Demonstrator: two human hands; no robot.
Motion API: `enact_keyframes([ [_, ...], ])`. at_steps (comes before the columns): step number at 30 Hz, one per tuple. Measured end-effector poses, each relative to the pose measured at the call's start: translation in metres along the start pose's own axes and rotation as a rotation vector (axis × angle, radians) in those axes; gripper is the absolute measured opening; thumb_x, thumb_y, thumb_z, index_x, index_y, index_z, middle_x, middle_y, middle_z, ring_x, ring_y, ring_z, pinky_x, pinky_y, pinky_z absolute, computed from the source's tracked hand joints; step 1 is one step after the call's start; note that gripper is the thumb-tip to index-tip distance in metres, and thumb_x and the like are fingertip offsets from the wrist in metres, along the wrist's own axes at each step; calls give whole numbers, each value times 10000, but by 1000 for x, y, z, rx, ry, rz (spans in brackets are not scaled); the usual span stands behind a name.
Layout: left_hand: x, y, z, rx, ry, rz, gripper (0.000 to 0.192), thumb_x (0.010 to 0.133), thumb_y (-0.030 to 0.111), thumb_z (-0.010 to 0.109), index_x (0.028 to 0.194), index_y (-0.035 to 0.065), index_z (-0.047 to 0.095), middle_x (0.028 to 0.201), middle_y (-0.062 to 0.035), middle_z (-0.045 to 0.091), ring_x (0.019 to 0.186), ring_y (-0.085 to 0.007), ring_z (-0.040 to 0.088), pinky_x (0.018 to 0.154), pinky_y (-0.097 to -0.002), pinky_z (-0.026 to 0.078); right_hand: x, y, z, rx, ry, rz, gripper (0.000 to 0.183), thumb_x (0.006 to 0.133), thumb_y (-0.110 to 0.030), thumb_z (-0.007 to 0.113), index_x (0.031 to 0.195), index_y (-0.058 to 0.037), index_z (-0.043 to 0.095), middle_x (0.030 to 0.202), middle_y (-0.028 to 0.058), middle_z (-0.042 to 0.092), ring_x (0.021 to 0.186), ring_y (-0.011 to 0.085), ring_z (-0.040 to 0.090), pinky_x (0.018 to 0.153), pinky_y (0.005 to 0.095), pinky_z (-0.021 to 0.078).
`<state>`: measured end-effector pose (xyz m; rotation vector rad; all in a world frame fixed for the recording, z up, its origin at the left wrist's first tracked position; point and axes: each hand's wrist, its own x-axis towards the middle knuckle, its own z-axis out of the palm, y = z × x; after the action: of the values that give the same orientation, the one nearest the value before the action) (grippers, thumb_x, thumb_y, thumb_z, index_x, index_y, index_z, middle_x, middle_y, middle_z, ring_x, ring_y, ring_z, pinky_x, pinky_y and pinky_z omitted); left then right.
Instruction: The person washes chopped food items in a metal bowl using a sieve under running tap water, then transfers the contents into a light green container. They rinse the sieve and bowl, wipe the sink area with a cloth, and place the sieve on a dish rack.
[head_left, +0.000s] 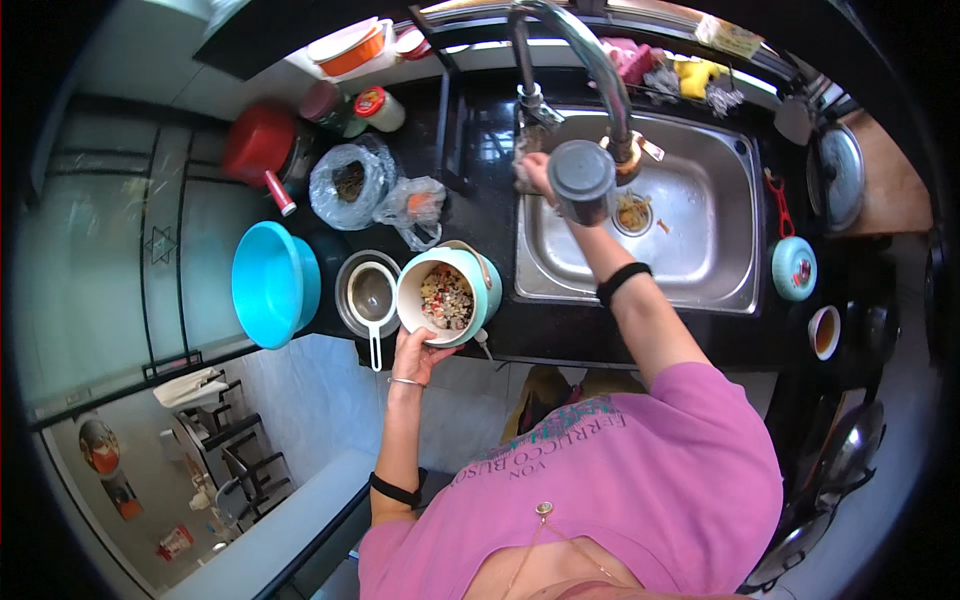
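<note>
My left hand (422, 354) grips the lower rim of a mint-green electric pot (489, 289), thumb at the opening. The pot is tilted towards the camera; mixed grains and beans (448, 298) lie inside its white bowl. My right hand (537, 174) is at the left side of the steel sink (697, 225), below the base of the chrome faucet (592, 52). A clear container with a grey lid (582, 180) overlaps my right wrist and hides part of that hand; whether the hand holds it cannot be told. Food scraps (634, 213) lie in the sink drain.
Left of the pot are a white-handled strainer (373, 292) on a metal bowl (343, 289) and a blue basin (274, 285). Behind stand plastic bags (349, 184), a red-lidded jar (382, 111) and a red pan (259, 142). A small bowl (825, 332) is at the right.
</note>
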<state>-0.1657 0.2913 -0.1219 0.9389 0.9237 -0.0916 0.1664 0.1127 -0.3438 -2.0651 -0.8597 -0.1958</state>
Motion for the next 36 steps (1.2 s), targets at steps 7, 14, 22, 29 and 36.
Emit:
enact_keyframes([
  [7, -24, 3, 1, 26, 45, 29, 606, 716, 23, 506, 1300, -7, 345, 1152, -223, 556, 934, -381, 635, 730, -486, 592, -113, -114, -11, 153, -153, 210, 157, 799, -66, 583, 945, -35, 534, 955, 197, 512, 897, 382, 515, 787, 449, 432],
  [14, -80, 13, -7, 1, 111, 96, 610, 706, 27, 508, 1291, -35, 348, 1121, -224, 567, 844, -317, 665, 612, -381, 615, -60, -119, -62, 293, -452, 306, 199, 812, -213, 577, 795, -24, 638, 791, 198, 626, 743, 344, 612, 658, 431, 472],
  [22, -154, 15, -6, -11, 230, 98, 607, 716, 36, 521, 1282, -70, 330, 1116, -240, 562, 842, -318, 669, 613, -366, 622, 11, -148, 14, 130, -346, 86, 206, 812, -201, 601, 974, -84, 649, 1014, 138, 595, 967, 320, 562, 815, 402, 467],
  [29, -170, 2, -17, -11, 281, 98, 590, 719, 22, 514, 1275, -71, 337, 1098, -231, 571, 832, -308, 671, 602, -366, 621, -68, -195, 43, 9, -692, -406, 235, 737, -337, 695, 957, -264, 655, 1084, -41, 546, 1049, 207, 494, 821, 389, 406],
  [36, -157, -11, -25, -46, 252, 96, 581, 721, 35, 532, 1270, -53, 364, 1088, -221, 583, 826, -290, 673, 596, -346, 620, -83, -188, 18, 89, -799, -320, 127, 806, -230, 615, 915, -175, 647, 955, 35, 590, 921, 256, 559, 767, 366, 433],
])
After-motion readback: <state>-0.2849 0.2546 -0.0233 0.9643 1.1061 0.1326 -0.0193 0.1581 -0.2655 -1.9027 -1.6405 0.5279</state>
